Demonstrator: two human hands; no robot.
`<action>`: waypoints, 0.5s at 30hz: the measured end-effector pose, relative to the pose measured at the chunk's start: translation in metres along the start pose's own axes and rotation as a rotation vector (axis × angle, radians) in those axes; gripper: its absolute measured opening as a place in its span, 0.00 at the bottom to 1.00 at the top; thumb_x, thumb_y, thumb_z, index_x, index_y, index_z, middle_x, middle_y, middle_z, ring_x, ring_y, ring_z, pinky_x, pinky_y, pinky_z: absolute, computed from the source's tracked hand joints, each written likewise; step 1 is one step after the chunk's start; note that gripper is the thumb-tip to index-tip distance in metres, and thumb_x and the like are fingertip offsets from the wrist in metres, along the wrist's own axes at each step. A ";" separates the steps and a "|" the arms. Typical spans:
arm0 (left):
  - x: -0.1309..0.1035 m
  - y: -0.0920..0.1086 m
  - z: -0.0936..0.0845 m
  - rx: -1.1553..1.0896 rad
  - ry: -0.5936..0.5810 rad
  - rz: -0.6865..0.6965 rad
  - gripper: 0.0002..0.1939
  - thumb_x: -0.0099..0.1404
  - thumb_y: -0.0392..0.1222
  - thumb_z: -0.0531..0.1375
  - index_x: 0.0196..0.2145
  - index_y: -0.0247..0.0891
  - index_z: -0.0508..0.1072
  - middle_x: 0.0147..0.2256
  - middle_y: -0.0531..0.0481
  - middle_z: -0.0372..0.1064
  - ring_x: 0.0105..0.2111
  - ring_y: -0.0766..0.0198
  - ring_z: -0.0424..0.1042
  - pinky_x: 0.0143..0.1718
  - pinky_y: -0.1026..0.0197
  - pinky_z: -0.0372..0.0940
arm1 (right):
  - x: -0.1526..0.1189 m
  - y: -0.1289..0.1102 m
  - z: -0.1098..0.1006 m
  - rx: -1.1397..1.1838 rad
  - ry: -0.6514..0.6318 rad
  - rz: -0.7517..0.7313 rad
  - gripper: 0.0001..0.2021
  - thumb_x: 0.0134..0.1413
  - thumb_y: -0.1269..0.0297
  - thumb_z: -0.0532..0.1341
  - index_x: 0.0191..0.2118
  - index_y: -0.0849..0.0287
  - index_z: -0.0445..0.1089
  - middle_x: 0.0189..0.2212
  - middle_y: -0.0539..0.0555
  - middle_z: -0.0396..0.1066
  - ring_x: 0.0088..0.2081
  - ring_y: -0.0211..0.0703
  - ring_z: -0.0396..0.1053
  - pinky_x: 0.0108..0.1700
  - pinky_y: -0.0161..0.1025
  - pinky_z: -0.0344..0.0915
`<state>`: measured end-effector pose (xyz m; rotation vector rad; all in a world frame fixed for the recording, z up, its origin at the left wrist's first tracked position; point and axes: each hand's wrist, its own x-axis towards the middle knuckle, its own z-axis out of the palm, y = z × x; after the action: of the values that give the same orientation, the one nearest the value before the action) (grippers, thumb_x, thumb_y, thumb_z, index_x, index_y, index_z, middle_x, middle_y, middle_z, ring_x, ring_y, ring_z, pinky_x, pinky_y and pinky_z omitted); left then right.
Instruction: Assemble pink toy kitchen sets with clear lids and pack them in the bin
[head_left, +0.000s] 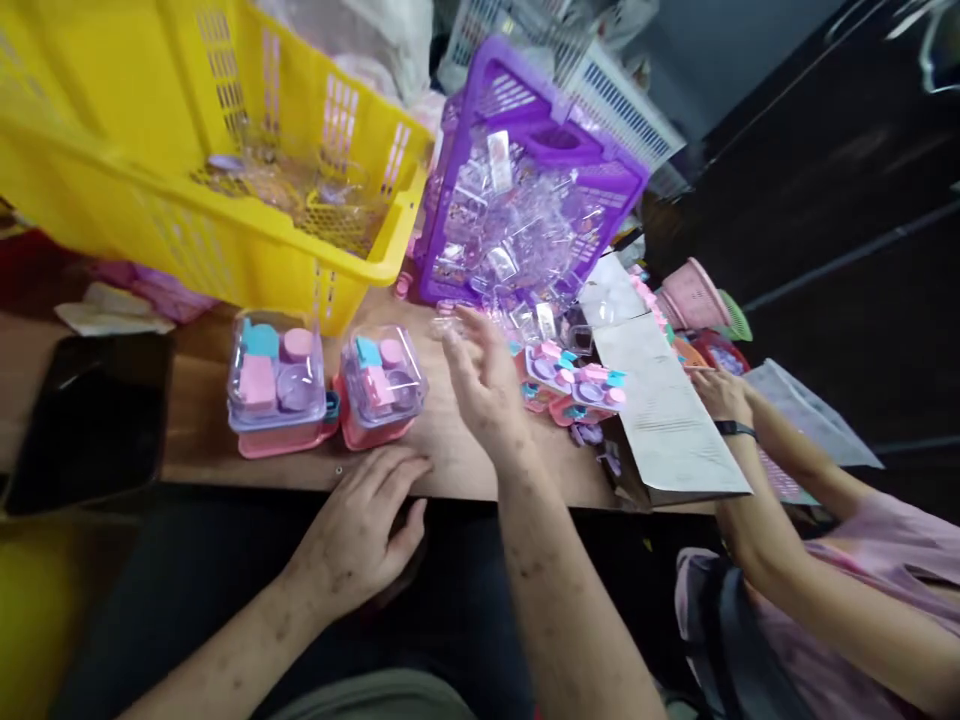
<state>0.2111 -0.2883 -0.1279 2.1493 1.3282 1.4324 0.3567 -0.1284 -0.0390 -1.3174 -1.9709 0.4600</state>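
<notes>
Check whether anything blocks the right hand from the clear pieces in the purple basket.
Nothing visible does: the purple basket opens toward the right hand. More clear pieces lie before the basket; the open toy sets stand to the hand's right.

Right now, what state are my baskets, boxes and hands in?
Yellow plastic basket: uncovered, partly filled.
Purple plastic basket: tilted, filled with clear plastic pieces.
Left pink-lilac box: clear lid on.
Middle pink-lilac box: clear lid on.
Pink-lilac box pair at right: no lid visible.
Left hand: palm down, nothing seen in it.
Right hand: open, near a clear piece.
</notes>
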 end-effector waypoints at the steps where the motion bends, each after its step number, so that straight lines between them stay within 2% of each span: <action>1: -0.001 -0.001 0.001 0.017 -0.008 -0.027 0.18 0.76 0.33 0.57 0.60 0.42 0.70 0.55 0.41 0.79 0.56 0.48 0.81 0.58 0.44 0.78 | 0.005 0.012 -0.014 -0.169 0.101 -0.031 0.26 0.74 0.46 0.60 0.67 0.56 0.71 0.68 0.67 0.69 0.72 0.59 0.63 0.75 0.63 0.60; 2: -0.001 -0.001 0.003 0.020 -0.014 -0.041 0.17 0.76 0.33 0.57 0.59 0.43 0.70 0.54 0.43 0.79 0.56 0.48 0.81 0.58 0.44 0.79 | 0.008 0.026 -0.028 -0.335 0.195 -0.026 0.26 0.71 0.50 0.64 0.65 0.60 0.72 0.69 0.72 0.67 0.73 0.65 0.60 0.75 0.67 0.57; 3: -0.002 0.000 0.004 0.013 -0.016 -0.044 0.16 0.76 0.33 0.57 0.58 0.44 0.71 0.53 0.44 0.80 0.54 0.49 0.82 0.56 0.45 0.79 | 0.009 0.041 -0.040 -0.467 0.232 0.022 0.25 0.68 0.54 0.65 0.64 0.64 0.73 0.70 0.76 0.64 0.74 0.70 0.58 0.74 0.72 0.56; 5: -0.001 0.004 0.007 -0.013 -0.009 -0.043 0.15 0.75 0.33 0.57 0.56 0.44 0.71 0.50 0.46 0.80 0.51 0.51 0.83 0.53 0.47 0.81 | 0.005 0.066 -0.058 -0.559 0.182 0.068 0.22 0.64 0.60 0.67 0.59 0.67 0.75 0.69 0.81 0.62 0.72 0.78 0.60 0.70 0.79 0.59; 7: 0.002 0.010 0.010 -0.048 -0.006 -0.047 0.16 0.74 0.33 0.57 0.56 0.45 0.71 0.49 0.47 0.80 0.49 0.53 0.83 0.52 0.49 0.81 | -0.006 0.080 -0.066 -0.530 0.116 0.017 0.13 0.62 0.65 0.68 0.50 0.63 0.78 0.68 0.78 0.65 0.69 0.77 0.65 0.68 0.79 0.62; 10: 0.010 0.014 0.020 -0.105 -0.035 -0.084 0.20 0.73 0.31 0.57 0.60 0.45 0.68 0.53 0.45 0.79 0.54 0.53 0.82 0.58 0.48 0.80 | -0.035 0.076 -0.075 -0.427 0.029 -0.132 0.04 0.65 0.66 0.66 0.42 0.56 0.78 0.62 0.68 0.72 0.63 0.67 0.72 0.67 0.67 0.70; 12: 0.019 0.013 0.031 -0.121 -0.043 -0.124 0.32 0.72 0.33 0.61 0.70 0.45 0.61 0.64 0.39 0.73 0.66 0.47 0.75 0.67 0.41 0.76 | -0.053 0.063 -0.087 -0.283 -0.088 -0.270 0.04 0.70 0.63 0.65 0.45 0.52 0.78 0.59 0.63 0.75 0.62 0.61 0.75 0.66 0.60 0.73; 15: 0.034 0.005 0.053 -0.131 -0.062 -0.171 0.62 0.65 0.41 0.73 0.82 0.46 0.36 0.80 0.30 0.47 0.80 0.32 0.51 0.76 0.26 0.61 | -0.058 0.042 -0.110 -0.046 -0.299 -0.425 0.11 0.74 0.62 0.66 0.58 0.48 0.76 0.64 0.60 0.74 0.67 0.56 0.74 0.68 0.55 0.73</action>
<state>0.2615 -0.2499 -0.1301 1.9319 1.3215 1.3361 0.4768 -0.1733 -0.0112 -0.8526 -2.4443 0.4222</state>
